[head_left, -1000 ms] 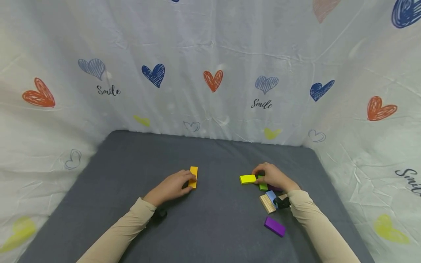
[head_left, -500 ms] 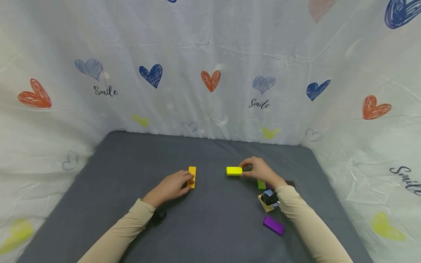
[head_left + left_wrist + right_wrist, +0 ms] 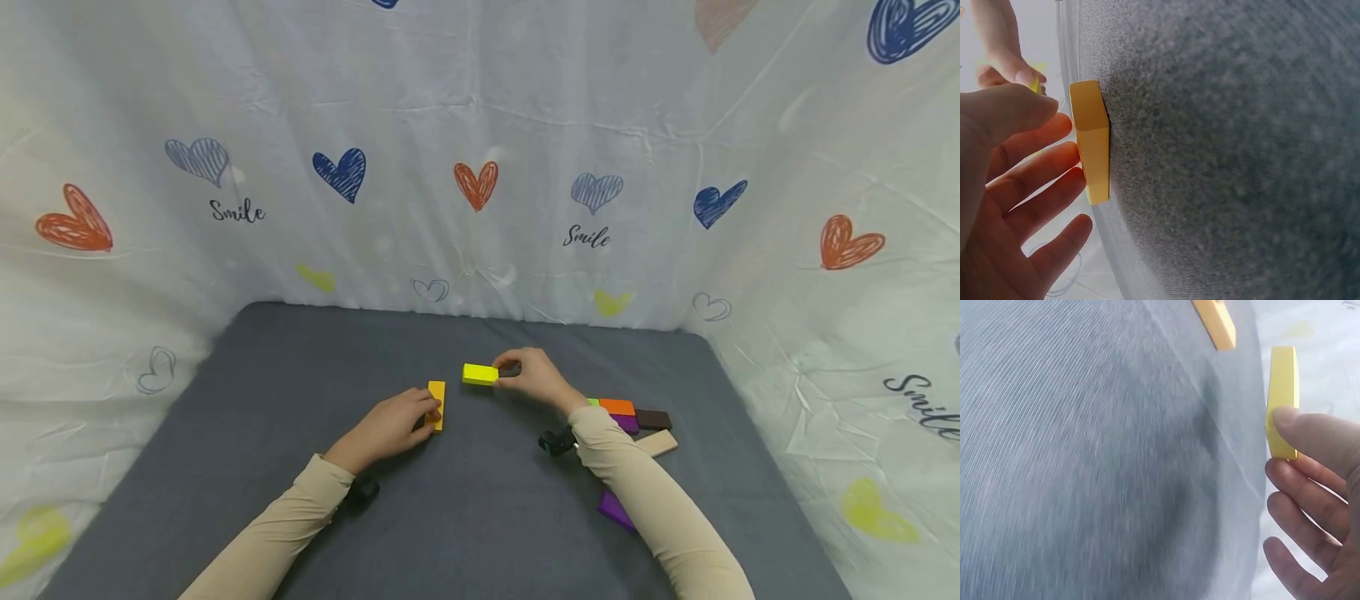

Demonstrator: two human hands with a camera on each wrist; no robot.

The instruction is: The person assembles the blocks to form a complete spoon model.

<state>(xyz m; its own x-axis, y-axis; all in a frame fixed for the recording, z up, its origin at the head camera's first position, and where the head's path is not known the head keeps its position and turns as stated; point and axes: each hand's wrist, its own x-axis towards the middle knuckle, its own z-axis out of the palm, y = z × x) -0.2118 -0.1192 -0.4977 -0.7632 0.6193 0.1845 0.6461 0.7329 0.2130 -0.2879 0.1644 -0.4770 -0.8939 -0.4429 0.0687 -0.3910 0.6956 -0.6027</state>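
In the head view a yellow block (image 3: 477,374), flat and oblong, is pinched at its right end by my right hand (image 3: 537,377). The right wrist view has the thumb on one face of this yellow block (image 3: 1283,381) and fingers behind it, above the cloth. An amber block (image 3: 437,389) lies lengthwise on the table, just left of and nearer than the yellow one. My left hand (image 3: 390,427) rests its fingertips on it. From the left wrist, the amber block (image 3: 1095,156) lies flat on the cloth, the fingers loosely extended against its top and the thumb off it.
Right of centre, several blocks lie partly under my right forearm: orange (image 3: 617,407), dark brown (image 3: 653,419), pale wood (image 3: 657,442) and purple (image 3: 615,507). The grey cloth-covered table (image 3: 480,517) ends at a white curtain (image 3: 405,225) printed with hearts.
My right hand has lifted the yellow block from beside the other blocks and carried it left, toward the amber block. My left hand has stayed on the amber block.
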